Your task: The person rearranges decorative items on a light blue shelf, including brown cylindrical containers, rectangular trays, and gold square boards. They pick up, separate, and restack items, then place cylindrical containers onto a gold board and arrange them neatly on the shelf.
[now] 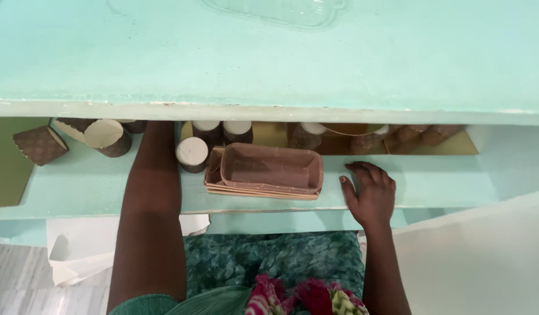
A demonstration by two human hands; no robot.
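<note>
- Mint-green table top [269, 64] filled the upper view, its front edge chipped, with a clear plastic lid [281, 10] at the far edge.
- Beneath it ran a pale green shelf [444, 184] holding baking stock.
- Left arm [150, 210] reached under the table top; the left hand was hidden, so its grasp could not be told.
- Stack of brown paper loaf trays [269, 172] sat mid-shelf, between the two arms.
- Right hand [369, 189] lay flat and released on the shelf, just beside the trays, holding nothing.
- Brown paper cups [192, 154] stood and lay left of the trays and behind them.
</note>
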